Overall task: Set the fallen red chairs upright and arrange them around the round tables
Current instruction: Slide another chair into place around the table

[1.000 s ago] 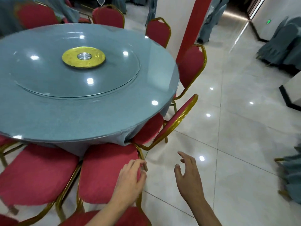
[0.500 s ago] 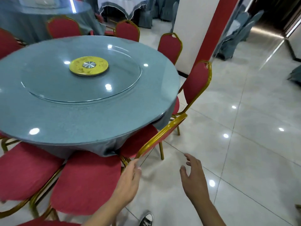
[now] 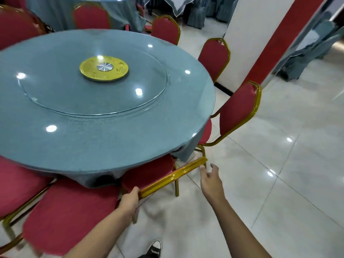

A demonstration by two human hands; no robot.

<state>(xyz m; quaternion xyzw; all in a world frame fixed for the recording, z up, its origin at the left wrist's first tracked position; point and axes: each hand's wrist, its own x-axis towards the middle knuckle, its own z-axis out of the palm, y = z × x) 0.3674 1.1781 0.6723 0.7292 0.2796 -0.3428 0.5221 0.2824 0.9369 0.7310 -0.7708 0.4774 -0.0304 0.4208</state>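
A round table [image 3: 104, 146] with a blue-grey cloth and a glass turntable fills the left half of the view. Red chairs with gold frames ring it. The nearest chair [image 3: 149, 175] stands tucked under the table's front right edge, its gold back rail seen from above. My left hand [image 3: 130, 200] grips the left end of that rail. My right hand [image 3: 210, 178] hovers by the rail's right end, fingers loosely spread, fingertips at or just short of the rail. Another red chair [image 3: 238, 110] stands upright further right along the table.
More red chairs stand at the near left [image 3: 70, 216] and along the far side [image 3: 165, 30]. A white and red pillar [image 3: 264, 40] rises behind the right chairs. Glossy tiled floor [image 3: 279, 174] spreads to the right. Another draped table [image 3: 83, 12] stands beyond. My shoe [image 3: 154, 250] shows below.
My left hand has left the near left chair and taken hold of the back rail of the chair to its right. My right hand has reached forward to that rail's other end. The view has tilted up.
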